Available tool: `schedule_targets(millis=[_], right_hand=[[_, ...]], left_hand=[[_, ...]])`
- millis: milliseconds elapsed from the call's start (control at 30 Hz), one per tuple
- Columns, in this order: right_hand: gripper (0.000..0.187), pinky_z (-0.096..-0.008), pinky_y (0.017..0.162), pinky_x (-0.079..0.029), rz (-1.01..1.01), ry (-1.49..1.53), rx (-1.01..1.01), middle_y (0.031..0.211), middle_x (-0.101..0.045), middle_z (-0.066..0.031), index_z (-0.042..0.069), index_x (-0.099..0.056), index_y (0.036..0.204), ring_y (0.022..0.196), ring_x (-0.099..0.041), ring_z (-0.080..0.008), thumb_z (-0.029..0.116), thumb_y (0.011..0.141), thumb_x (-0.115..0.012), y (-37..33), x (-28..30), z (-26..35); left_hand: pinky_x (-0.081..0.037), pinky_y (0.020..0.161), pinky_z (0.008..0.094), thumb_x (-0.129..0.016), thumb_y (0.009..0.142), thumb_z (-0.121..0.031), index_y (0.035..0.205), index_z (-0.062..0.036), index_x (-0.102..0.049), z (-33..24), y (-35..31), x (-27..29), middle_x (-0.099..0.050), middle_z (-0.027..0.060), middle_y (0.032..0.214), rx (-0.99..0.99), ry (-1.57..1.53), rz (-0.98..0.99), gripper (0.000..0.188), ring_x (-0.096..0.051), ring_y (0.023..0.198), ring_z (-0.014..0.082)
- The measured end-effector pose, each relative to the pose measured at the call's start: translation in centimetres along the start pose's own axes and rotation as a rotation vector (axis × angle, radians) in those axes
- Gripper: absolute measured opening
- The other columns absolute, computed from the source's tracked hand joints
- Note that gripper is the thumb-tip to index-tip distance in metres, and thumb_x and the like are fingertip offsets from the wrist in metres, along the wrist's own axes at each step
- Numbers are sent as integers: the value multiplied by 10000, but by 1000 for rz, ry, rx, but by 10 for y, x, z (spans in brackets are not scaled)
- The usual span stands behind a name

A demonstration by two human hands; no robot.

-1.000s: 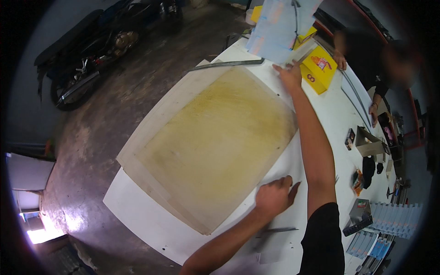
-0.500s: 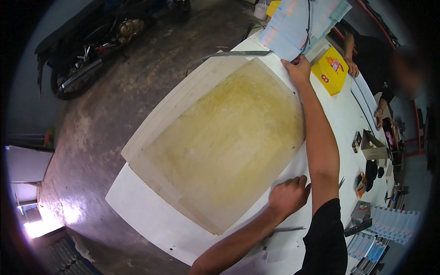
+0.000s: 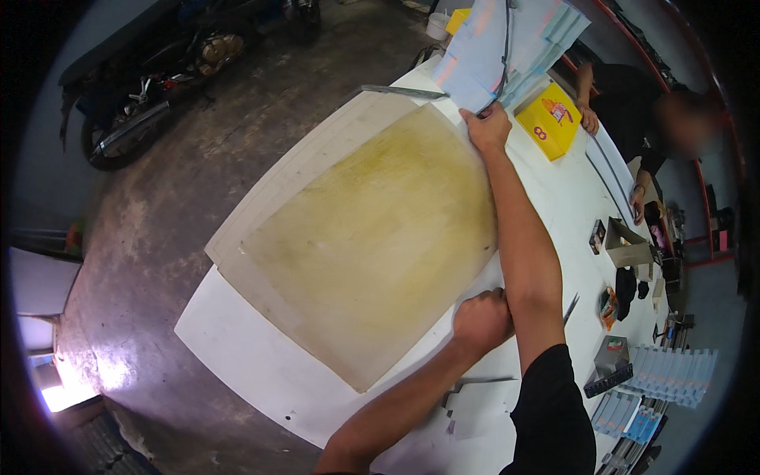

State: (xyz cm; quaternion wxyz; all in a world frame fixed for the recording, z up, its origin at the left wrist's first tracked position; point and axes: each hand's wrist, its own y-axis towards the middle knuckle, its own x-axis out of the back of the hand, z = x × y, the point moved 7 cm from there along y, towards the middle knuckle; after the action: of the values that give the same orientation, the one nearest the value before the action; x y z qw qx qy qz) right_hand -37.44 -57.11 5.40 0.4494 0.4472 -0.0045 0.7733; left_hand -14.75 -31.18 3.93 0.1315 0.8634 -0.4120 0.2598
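Observation:
My right hand (image 3: 489,128) reaches far across the white table, thumb and fingers closed at the near edge of a stack of light-blue sheets (image 3: 467,67). A thin black cord (image 3: 505,47) runs down over the stack into those fingers. Closer in, my left hand (image 3: 481,323) is curled into a fist beside the right forearm, which partly hides its fingers; whether it holds anything is not visible. Left of both arms lies a large translucent, yellow-stained sheet (image 3: 372,245), flat over a pale board (image 3: 277,186).
A grey metal strip (image 3: 404,92) lies at the board's far edge. Right of my arm are a yellow box (image 3: 550,123), an open metal box (image 3: 627,247) and bundled blue pieces (image 3: 673,374). Across the table a person (image 3: 625,103) handles a white strip. A motorbike (image 3: 150,95) stands far left.
The whole view has shifted, so table, sheet and both arms appear slightly further left. My left fist sits closer against the right forearm. The right hand stays at the stack's edge.

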Motion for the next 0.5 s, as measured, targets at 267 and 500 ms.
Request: schedule_targets(millis=[267, 500], right_hand=[[533, -423, 845, -578, 79, 34, 7, 958, -759, -197, -27, -664, 1062, 906, -743, -352, 258, 692, -920, -61, 23, 20], [498, -407, 787, -575, 36, 100, 22, 892, -750, -167, -17, -668, 1001, 830, -734, -308, 276, 694, -929, -128, 42, 29]], left_hand=[[-584, 713, 467, -723, 801, -289, 867, -51, -703, 6, -1, -25, -719, 180, 847, -142, 42, 24, 248, -724, 806, 350], [-546, 851, 435, -715, 854, -306, 1099, -45, -659, 2, -20, -39, -704, 201, 1070, -350, 22, -241, 362, -677, 1032, 337]])
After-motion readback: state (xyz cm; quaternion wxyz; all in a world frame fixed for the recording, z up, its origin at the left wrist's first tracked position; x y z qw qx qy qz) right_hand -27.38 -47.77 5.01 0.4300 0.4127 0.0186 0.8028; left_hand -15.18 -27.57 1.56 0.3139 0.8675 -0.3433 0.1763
